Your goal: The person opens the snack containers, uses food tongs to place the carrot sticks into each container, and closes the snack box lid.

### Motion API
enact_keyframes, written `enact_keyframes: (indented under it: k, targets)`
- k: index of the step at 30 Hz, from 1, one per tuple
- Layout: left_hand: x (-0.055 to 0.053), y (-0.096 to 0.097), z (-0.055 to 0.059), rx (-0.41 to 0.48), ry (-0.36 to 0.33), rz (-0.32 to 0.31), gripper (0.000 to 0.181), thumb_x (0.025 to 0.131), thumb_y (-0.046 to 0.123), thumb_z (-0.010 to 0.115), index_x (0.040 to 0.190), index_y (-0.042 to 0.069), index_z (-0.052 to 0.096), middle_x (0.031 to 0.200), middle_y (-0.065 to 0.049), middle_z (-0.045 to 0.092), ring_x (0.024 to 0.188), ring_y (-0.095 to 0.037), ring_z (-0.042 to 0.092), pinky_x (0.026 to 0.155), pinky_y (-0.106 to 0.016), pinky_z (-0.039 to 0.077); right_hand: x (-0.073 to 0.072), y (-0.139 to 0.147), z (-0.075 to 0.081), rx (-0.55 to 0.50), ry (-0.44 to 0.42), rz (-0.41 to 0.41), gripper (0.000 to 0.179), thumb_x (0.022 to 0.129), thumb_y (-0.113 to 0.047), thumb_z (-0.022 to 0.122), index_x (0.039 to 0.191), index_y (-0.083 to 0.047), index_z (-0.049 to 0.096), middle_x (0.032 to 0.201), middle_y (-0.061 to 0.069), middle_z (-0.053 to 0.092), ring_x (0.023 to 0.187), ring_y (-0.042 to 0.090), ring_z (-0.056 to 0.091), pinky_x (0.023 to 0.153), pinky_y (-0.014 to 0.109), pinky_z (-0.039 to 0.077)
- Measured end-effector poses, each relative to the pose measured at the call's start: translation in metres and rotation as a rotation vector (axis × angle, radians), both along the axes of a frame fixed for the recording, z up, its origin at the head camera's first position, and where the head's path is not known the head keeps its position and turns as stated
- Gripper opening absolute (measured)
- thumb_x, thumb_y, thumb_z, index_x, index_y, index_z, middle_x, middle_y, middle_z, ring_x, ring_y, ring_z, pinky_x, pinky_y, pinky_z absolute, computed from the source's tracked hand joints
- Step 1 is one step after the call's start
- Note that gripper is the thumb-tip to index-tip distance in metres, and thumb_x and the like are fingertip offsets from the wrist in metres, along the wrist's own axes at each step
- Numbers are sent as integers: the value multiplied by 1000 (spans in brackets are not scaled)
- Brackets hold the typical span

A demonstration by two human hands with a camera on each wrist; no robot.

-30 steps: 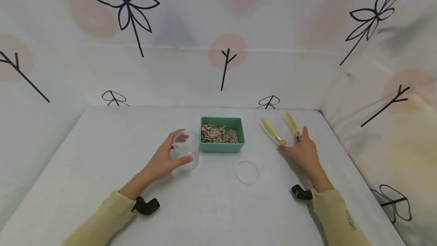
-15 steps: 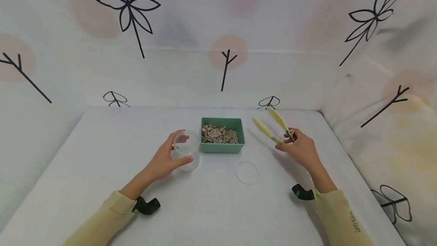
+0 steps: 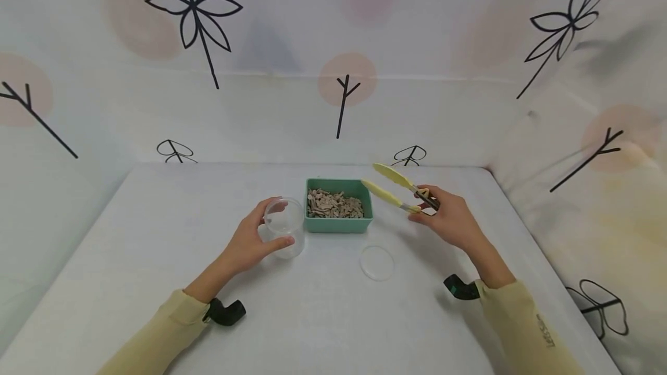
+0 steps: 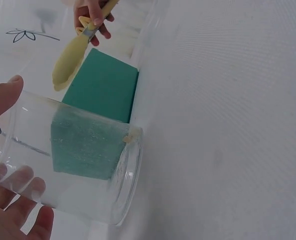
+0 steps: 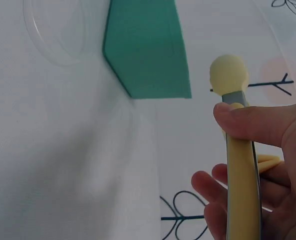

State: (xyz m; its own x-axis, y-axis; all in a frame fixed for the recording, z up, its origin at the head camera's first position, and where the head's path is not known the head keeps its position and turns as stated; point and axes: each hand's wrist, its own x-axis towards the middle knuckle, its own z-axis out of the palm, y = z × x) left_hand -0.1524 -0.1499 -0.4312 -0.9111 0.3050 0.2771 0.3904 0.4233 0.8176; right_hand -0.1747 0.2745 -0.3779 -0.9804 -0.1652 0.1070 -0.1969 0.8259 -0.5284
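Note:
My left hand (image 3: 251, 240) grips a clear plastic jar (image 3: 284, 230), thumb on the near side and fingers round the far side. The jar stands upright on the white table, just left of a green rectangular box (image 3: 339, 225). Inside the box lie greyish-brown flat chips (image 3: 333, 204). With my right hand (image 3: 449, 216) I hold a pair of yellow-tipped tongs (image 3: 392, 177) above the table; the arms are spread and the tips point left, the nearer one at the box's right rim. In the right wrist view my thumb presses along the tongs' yellow handle (image 5: 241, 185).
A clear round lid (image 3: 377, 263) lies flat on the table in front of the box. Behind the table (image 3: 333, 328) hangs a white patterned cloth wall (image 3: 260, 114), with another at the right side.
My right hand has lifted the tongs off the table and carried them left, up to the green box. The left hand and jar have stayed in place.

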Motion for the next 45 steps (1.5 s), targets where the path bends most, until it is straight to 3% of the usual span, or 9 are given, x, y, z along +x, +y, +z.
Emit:
enact_keyframes:
  k: [10, 15, 20, 31, 38, 45]
  targets:
    - [-5, -3, -2, 19, 29, -9, 83, 78, 27, 88, 147, 19, 43, 138, -5, 57, 127, -26, 51, 98, -57, 45, -11, -22, 18, 52, -36, 213, 67, 82, -21, 84, 138, 1, 53, 115, 16, 67, 105, 33, 64, 88, 52, 51]
    - [-7, -5, -2, 26, 40, -22, 86, 77, 26, 89, 149, 19, 42, 138, -5, 57, 128, -26, 51, 99, -56, 45, -19, -36, 27, 134, -33, 282, 64, 81, -23, 85, 135, -1, 57, 109, 11, 69, 98, 26, 64, 84, 46, 52]
    - [-9, -6, 0, 14, 36, -31, 89, 78, 26, 88, 151, 24, 37, 140, -5, 57, 130, -25, 50, 101, -56, 43, -27, -50, 34, 231, -72, 334, 64, 83, -26, 84, 136, -3, 57, 115, 11, 69, 103, 29, 64, 86, 47, 52]
    - [-12, -7, 6, 3, -5, -51, 86, 79, 25, 87, 150, 20, 38, 141, -11, 56, 133, -28, 47, 104, -57, 41, -42, -74, 37, 378, -123, 397, 73, 86, -33, 79, 144, -1, 49, 119, 11, 68, 103, 28, 65, 82, 45, 53]
    - [-11, -7, 6, 5, -7, -51, 86, 79, 25, 87, 150, 19, 38, 143, -7, 54, 132, -27, 47, 102, -53, 44, -41, -70, 32, 329, -68, 402, 56, 86, -26, 80, 133, -3, 60, 99, 4, 71, 90, 22, 67, 75, 40, 54]
    - [-12, -7, 5, -4, 4, -23, 88, 77, 26, 89, 150, 16, 41, 141, -5, 55, 127, -24, 50, 96, -50, 47, -39, -66, 32, 304, -47, 392, 42, 87, -24, 80, 123, -7, 66, 84, -5, 65, 70, 12, 56, 63, 32, 47]
